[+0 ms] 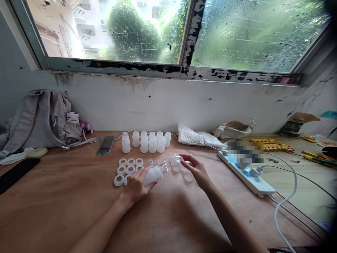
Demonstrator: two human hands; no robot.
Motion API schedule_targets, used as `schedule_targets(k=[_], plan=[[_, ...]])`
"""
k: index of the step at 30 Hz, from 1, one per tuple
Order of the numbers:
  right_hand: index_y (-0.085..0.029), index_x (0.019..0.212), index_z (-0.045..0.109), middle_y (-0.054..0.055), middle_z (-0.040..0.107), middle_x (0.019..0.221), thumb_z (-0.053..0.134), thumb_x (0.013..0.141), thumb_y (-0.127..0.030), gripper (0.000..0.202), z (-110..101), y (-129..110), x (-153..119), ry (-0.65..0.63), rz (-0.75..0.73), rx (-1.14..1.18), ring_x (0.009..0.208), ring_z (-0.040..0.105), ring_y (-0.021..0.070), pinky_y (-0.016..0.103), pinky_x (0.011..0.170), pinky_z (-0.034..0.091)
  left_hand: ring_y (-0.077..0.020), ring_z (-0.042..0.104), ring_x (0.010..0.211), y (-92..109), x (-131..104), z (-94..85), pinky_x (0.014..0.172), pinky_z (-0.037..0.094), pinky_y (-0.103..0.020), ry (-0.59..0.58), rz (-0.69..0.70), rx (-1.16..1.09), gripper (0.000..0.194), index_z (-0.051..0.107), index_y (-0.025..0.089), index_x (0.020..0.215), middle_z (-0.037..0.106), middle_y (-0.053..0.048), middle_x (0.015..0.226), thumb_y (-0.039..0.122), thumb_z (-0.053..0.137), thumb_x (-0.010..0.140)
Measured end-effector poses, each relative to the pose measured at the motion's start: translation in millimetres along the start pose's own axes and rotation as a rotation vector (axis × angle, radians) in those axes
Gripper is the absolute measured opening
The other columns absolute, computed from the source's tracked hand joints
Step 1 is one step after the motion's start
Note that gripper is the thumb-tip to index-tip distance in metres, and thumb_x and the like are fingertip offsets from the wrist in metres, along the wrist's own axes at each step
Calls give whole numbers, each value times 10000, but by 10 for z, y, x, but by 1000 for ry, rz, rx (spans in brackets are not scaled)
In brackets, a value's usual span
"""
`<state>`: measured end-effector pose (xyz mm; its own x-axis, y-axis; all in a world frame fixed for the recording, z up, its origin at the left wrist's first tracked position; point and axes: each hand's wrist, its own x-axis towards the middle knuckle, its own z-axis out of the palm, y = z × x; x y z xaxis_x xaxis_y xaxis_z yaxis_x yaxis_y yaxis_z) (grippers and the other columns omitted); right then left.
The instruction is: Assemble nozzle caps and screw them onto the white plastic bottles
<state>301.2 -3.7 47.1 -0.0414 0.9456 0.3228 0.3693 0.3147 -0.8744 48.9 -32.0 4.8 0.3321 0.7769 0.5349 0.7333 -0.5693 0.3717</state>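
Note:
My left hand (137, 186) is wrapped round a frosted white plastic bottle (152, 175), which is tilted with its neck towards the right. My right hand (196, 168) has thumb and fingers closed on a clear plastic cap (175, 160) among other clear round caps (187, 176) on the table. White rings (131, 162) lie in rows beside my left hand, some of them partly hidden by it. Small clear nipple-shaped pieces (163, 163) sit between the rings and the caps. Behind them, several matching bottles (144, 144) stand upright in rows.
A grey backpack (44, 116) leans at the back left, with a black phone-like slab (19, 174) before it. A white power strip (246, 174) with cables runs along the right. A white plastic bag (198, 137) and a beige pouch (233, 129) lie by the wall.

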Motion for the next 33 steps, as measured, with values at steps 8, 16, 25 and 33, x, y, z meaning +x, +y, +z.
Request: schedule_targets(k=[8, 16, 25, 33], plan=[[-220, 951, 630, 52, 625, 955, 611, 714, -414, 306, 179, -15, -71, -150, 49, 117, 735, 567, 166, 296, 656, 456, -235, 593, 875, -20, 9, -28, 730, 499, -335, -33, 17, 20, 462, 463, 190, 1141, 614, -84, 995, 467, 504, 773], [-213, 958, 624, 30, 620, 823, 588, 746, -387, 277, 349, 5, -61, -236, 27, 105, 674, 541, 144, 273, 617, 435, -232, 589, 878, -49, 16, -43, 749, 492, -340, -86, 45, 3, 456, 471, 180, 1124, 609, -84, 990, 453, 520, 762], [-190, 889, 614, 44, 620, 802, 605, 725, -406, 271, 471, 110, -147, -202, 54, 192, 724, 559, 180, 298, 646, 441, -236, 597, 836, -39, 2, -84, 728, 494, -343, -151, 39, 19, 450, 484, 168, 1092, 612, -93, 961, 452, 529, 746], [-158, 588, 546, 24, 515, 647, 439, 816, -479, 408, 558, 141, -219, -233, 189, 454, 612, 478, 136, 252, 561, 385, -231, 593, 816, 39, 7, -123, 703, 485, -341, -289, 199, -39, 490, 483, 165, 1105, 616, -83, 926, 471, 541, 726]])
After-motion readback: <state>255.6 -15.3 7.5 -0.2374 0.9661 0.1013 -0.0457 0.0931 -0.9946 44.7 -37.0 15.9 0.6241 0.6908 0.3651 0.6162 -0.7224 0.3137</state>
